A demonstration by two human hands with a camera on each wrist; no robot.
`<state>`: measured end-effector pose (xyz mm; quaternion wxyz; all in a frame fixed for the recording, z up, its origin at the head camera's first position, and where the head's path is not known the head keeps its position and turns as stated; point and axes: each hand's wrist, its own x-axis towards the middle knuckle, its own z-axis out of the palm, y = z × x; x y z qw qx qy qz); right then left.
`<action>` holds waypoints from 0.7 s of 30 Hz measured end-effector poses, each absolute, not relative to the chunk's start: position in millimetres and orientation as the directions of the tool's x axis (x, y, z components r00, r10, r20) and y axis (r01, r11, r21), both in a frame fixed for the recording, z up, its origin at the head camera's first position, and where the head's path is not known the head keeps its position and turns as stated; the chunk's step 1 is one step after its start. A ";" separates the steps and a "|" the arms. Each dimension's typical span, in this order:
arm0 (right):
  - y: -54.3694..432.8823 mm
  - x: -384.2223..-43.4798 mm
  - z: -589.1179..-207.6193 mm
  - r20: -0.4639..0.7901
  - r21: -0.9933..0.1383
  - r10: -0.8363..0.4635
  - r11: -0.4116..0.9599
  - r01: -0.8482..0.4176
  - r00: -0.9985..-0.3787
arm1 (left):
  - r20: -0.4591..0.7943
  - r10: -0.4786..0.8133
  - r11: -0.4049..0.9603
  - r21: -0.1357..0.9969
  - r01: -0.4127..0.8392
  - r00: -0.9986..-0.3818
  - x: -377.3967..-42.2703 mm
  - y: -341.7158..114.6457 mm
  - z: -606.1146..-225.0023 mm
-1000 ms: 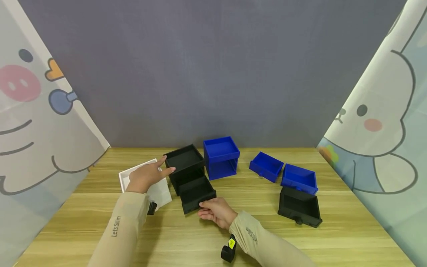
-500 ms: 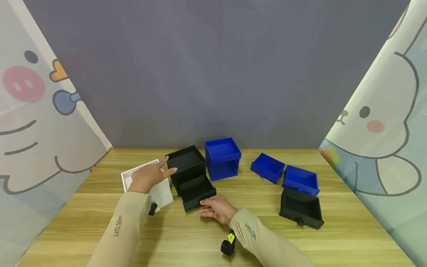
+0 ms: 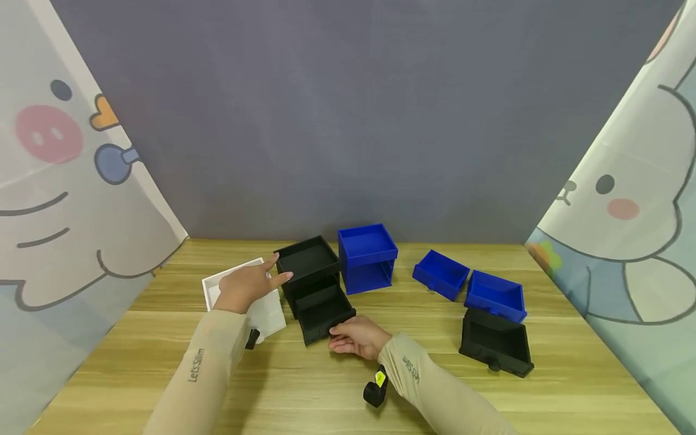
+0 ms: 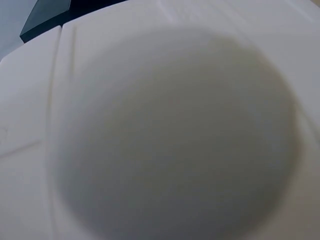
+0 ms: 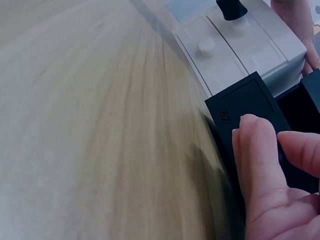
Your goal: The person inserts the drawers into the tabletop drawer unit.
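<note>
A black drawer cabinet [image 3: 307, 261] stands left of centre in the head view, turned at an angle. Its lower black drawer [image 3: 326, 311] sticks well out at the front; the bay above it is vacant. My right hand [image 3: 359, 338] pinches the middle of the drawer front, where the fingers cover any knob. In the right wrist view, thumb and fingertips meet at the drawer front [image 5: 245, 102]. My left hand [image 3: 247, 285] lies at the cabinet's upper left edge, thumb and forefinger extended and spread. Its other fingers are hidden.
A white drawer cabinet [image 3: 272, 317] stands under my left forearm and fills the left wrist view. Behind the black cabinet's right side is a blue cabinet [image 3: 368, 244] without drawers. Loose drawers lie right: two blue, including one blue drawer [image 3: 441, 275], and one black drawer [image 3: 497, 341].
The lower black drawer has slid slightly farther into the black cabinet, my right hand moving with it. My left hand keeps its place on the cabinet. The head view has shifted a little.
</note>
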<state>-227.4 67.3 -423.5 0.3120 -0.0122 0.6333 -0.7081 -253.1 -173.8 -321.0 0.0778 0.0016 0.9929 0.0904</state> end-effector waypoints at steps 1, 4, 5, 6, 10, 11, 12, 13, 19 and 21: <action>67.3 -228.2 -423.6 -0.379 -0.905 -0.458 0.001 0.426 -0.804 | -0.154 0.017 0.983 0.181 -0.012 -0.988 -253.2 -173.7 -320.8; 67.6 -230.4 -425.1 -0.380 -0.906 -0.461 0.013 0.423 -0.802 | -0.157 0.015 0.983 0.184 -0.014 -0.988 -252.9 -173.1 -320.2; 67.8 -231.0 -425.5 -0.381 -0.906 -0.464 0.015 0.422 -0.800 | -0.157 0.014 0.983 0.186 -0.016 -0.987 -252.5 -172.9 -320.0; 67.9 -231.6 -425.9 -0.381 -0.906 -0.467 0.019 0.422 -0.798 | -0.159 0.013 0.982 0.187 -0.017 -0.987 -252.1 -172.9 -319.9; 69.6 -233.2 -428.0 -0.386 -0.905 -0.474 0.028 0.425 -0.791 | -0.155 0.023 0.981 0.192 -0.008 -0.988 -251.7 -172.6 -321.8; 70.0 -233.7 -428.0 -0.389 -0.904 -0.475 0.033 0.426 -0.790 | -0.153 0.024 0.981 0.193 -0.006 -0.988 -251.6 -172.6 -322.3; 70.3 -234.1 -428.1 -0.390 -0.905 -0.475 0.037 0.424 -0.789 | -0.153 0.025 0.981 0.194 -0.005 -0.988 -251.8 -172.9 -323.0; 70.4 -234.6 -427.7 -0.391 -0.905 -0.477 0.043 0.423 -0.787 | -0.153 0.026 0.981 0.195 -0.004 -0.988 -251.9 -173.2 -323.2; 70.7 -239.3 -425.7 -0.385 -0.909 -0.481 0.051 0.413 -0.788 | -0.160 0.025 0.983 0.183 -0.004 -0.987 -256.1 -175.9 -322.2; 71.4 -238.6 -425.7 -0.391 -0.905 -0.478 0.043 0.423 -0.787 | -0.164 0.022 0.983 0.182 -0.009 -0.986 -256.0 -175.7 -322.2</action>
